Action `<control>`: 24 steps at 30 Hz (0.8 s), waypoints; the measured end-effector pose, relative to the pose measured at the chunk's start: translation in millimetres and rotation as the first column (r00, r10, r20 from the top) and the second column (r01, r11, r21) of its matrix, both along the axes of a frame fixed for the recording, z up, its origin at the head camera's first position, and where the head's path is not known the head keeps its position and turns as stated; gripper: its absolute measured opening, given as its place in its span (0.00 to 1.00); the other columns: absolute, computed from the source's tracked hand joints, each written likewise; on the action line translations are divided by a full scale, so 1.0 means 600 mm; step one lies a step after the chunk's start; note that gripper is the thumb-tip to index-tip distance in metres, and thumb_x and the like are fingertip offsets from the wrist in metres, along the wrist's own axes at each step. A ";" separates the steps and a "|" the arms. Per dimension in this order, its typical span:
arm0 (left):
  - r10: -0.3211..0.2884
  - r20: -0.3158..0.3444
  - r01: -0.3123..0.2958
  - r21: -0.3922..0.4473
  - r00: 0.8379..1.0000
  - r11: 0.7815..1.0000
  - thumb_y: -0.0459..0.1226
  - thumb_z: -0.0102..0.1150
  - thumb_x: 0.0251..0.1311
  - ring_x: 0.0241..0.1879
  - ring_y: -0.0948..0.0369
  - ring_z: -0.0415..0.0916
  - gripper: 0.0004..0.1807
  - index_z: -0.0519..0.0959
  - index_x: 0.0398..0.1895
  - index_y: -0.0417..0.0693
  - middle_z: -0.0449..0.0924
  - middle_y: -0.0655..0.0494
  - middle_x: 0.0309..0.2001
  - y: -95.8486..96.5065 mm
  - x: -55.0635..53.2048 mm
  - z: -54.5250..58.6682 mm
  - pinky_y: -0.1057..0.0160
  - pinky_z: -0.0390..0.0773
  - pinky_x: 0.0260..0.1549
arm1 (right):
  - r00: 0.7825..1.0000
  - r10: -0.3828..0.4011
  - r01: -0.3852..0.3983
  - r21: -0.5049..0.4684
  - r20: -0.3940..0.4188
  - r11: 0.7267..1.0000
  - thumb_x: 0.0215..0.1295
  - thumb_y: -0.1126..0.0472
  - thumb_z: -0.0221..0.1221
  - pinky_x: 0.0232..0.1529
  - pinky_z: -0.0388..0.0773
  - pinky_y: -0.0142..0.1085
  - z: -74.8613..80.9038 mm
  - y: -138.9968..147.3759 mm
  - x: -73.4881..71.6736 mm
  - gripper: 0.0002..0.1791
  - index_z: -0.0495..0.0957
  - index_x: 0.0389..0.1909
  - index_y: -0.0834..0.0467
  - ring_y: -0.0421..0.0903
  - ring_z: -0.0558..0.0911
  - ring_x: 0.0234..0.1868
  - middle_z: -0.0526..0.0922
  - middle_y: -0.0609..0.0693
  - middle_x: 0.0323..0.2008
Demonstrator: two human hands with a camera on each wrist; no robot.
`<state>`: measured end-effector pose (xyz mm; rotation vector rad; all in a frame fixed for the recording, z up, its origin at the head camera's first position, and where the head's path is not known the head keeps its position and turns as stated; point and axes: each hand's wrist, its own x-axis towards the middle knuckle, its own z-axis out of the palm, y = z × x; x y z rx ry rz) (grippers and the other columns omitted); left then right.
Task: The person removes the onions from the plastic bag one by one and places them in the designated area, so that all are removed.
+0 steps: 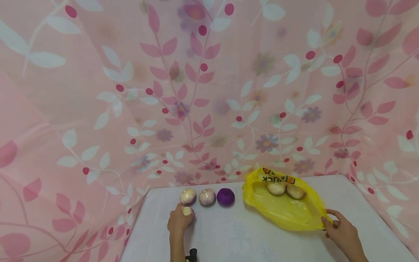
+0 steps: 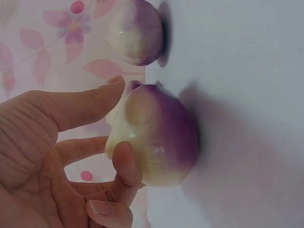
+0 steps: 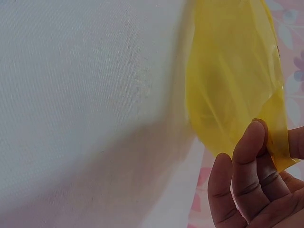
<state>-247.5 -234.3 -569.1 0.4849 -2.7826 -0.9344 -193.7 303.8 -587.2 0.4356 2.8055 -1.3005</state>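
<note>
My left hand (image 1: pixel 180 220) is at the nearest purple-and-white turnip (image 2: pixel 164 137), thumb on one side and fingers on the other. In the left wrist view the thumb looks fairly straight and the turnip rests on the table; firm contact cannot be made out. Just behind it sit a pale turnip (image 1: pixel 188 196), another turnip (image 1: pixel 207 197) and a deep purple round vegetable (image 1: pixel 226 197) in a row. At the right, my right hand (image 1: pixel 343 233) pinches the rim of a yellow plastic bag (image 1: pixel 281 214), mouth spread wide. Inside lie two pale turnips (image 1: pixel 296 191).
A white cloth covers the table (image 1: pixel 242 243). Behind it hangs a pink floral curtain (image 1: pixel 209 91), close to the table's back edge. A small black object (image 1: pixel 192 254) shows beside the left wrist.
</note>
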 end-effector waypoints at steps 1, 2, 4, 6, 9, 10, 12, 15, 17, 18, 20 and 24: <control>0.002 0.004 -0.002 -0.002 1.000 1.000 0.43 0.72 0.46 0.36 0.40 0.77 0.38 0.72 0.63 0.40 0.77 0.31 0.42 0.000 0.000 0.001 0.44 0.74 0.28 | 1.000 -0.001 0.001 -0.002 0.001 1.000 0.73 0.45 0.51 0.21 0.65 0.35 0.000 0.000 0.000 0.34 0.60 0.66 0.68 0.47 0.76 0.20 0.79 0.47 0.18; 0.003 0.005 -0.003 -0.004 1.000 1.000 0.44 0.71 0.46 0.36 0.40 0.77 0.38 0.72 0.63 0.40 0.77 0.31 0.43 0.000 0.001 0.003 0.44 0.74 0.28 | 1.000 0.000 0.000 -0.005 -0.001 1.000 0.73 0.45 0.51 0.21 0.64 0.35 0.000 0.000 0.000 0.34 0.60 0.66 0.68 0.47 0.76 0.20 0.79 0.47 0.18; 0.005 0.003 -0.005 -0.008 1.000 1.000 0.44 0.71 0.47 0.37 0.39 0.77 0.38 0.72 0.64 0.40 0.76 0.30 0.44 0.001 0.001 0.007 0.43 0.74 0.29 | 1.000 -0.001 0.001 -0.006 0.000 1.000 0.73 0.45 0.51 0.21 0.64 0.35 0.000 0.001 0.000 0.34 0.60 0.66 0.68 0.47 0.75 0.20 0.79 0.47 0.18; 0.012 -0.010 -0.012 -0.014 1.000 1.000 0.45 0.71 0.48 0.39 0.38 0.78 0.38 0.72 0.64 0.40 0.77 0.30 0.45 0.002 0.000 0.011 0.42 0.75 0.30 | 1.000 -0.001 0.001 -0.004 -0.001 1.000 0.73 0.45 0.51 0.20 0.65 0.35 -0.001 0.001 0.000 0.34 0.60 0.66 0.68 0.47 0.76 0.20 0.79 0.47 0.18; 0.012 -0.047 -0.013 -0.011 0.999 1.000 0.46 0.72 0.50 0.40 0.35 0.78 0.38 0.72 0.64 0.40 0.76 0.29 0.46 0.006 0.000 0.020 0.40 0.75 0.30 | 1.000 0.002 -0.002 -0.003 -0.007 1.000 0.73 0.46 0.51 0.20 0.65 0.35 -0.001 0.001 0.000 0.33 0.60 0.66 0.68 0.47 0.76 0.20 0.79 0.47 0.18; 0.013 -0.058 -0.013 -0.009 0.998 1.000 0.46 0.72 0.50 0.40 0.34 0.77 0.38 0.72 0.64 0.40 0.76 0.29 0.47 0.008 0.000 0.023 0.39 0.75 0.31 | 1.000 0.000 0.000 -0.001 -0.008 1.000 0.73 0.46 0.51 0.20 0.65 0.34 -0.001 0.001 0.000 0.33 0.60 0.66 0.68 0.47 0.76 0.20 0.79 0.47 0.18; 0.010 -0.084 -0.010 -0.005 0.996 1.000 0.47 0.73 0.49 0.40 0.33 0.77 0.39 0.72 0.64 0.40 0.76 0.28 0.47 0.015 0.000 0.030 0.38 0.75 0.31 | 1.000 -0.001 0.001 -0.002 -0.016 1.000 0.73 0.46 0.51 0.19 0.64 0.35 -0.001 0.001 0.000 0.33 0.60 0.65 0.68 0.47 0.76 0.20 0.79 0.47 0.18; 0.001 -0.112 0.000 0.008 0.994 1.000 0.49 0.74 0.49 0.41 0.33 0.77 0.40 0.72 0.64 0.41 0.75 0.30 0.48 0.030 -0.001 0.039 0.37 0.76 0.32 | 1.000 -0.013 0.013 0.002 -0.016 1.000 0.73 0.47 0.52 0.19 0.64 0.34 -0.002 0.000 0.001 0.32 0.61 0.65 0.67 0.47 0.75 0.19 0.79 0.47 0.17; -0.005 -0.133 0.007 0.014 0.991 1.000 0.48 0.74 0.48 0.41 0.34 0.77 0.39 0.73 0.63 0.43 0.76 0.31 0.48 0.043 -0.002 0.044 0.38 0.76 0.32 | 1.000 -0.020 0.020 -0.003 -0.013 1.000 0.72 0.47 0.52 0.19 0.64 0.35 -0.003 -0.002 0.001 0.32 0.61 0.65 0.67 0.47 0.75 0.19 0.79 0.47 0.17; -0.006 -0.145 0.009 0.017 0.989 1.000 0.48 0.75 0.48 0.41 0.35 0.77 0.39 0.73 0.63 0.44 0.76 0.32 0.48 0.050 -0.003 0.046 0.38 0.76 0.32 | 1.000 -0.024 0.024 -0.005 -0.011 1.000 0.72 0.47 0.52 0.19 0.65 0.35 -0.004 -0.002 0.001 0.32 0.61 0.65 0.67 0.47 0.75 0.19 0.79 0.47 0.17; -0.014 -0.175 0.019 0.025 0.984 0.999 0.47 0.76 0.47 0.41 0.35 0.78 0.37 0.75 0.61 0.45 0.77 0.34 0.48 0.066 -0.004 0.052 0.39 0.76 0.32 | 0.999 -0.033 0.033 -0.008 -0.004 0.999 0.72 0.47 0.52 0.19 0.65 0.34 -0.005 -0.003 0.001 0.32 0.61 0.65 0.66 0.47 0.75 0.20 0.79 0.47 0.17; -0.027 -0.233 0.042 0.061 0.972 0.997 0.47 0.77 0.46 0.44 0.37 0.78 0.36 0.77 0.59 0.46 0.79 0.39 0.49 0.101 -0.007 0.060 0.40 0.76 0.35 | 0.999 -0.037 0.037 -0.009 -0.002 0.999 0.71 0.47 0.52 0.19 0.64 0.34 -0.006 -0.004 0.001 0.32 0.61 0.65 0.67 0.47 0.74 0.20 0.78 0.47 0.17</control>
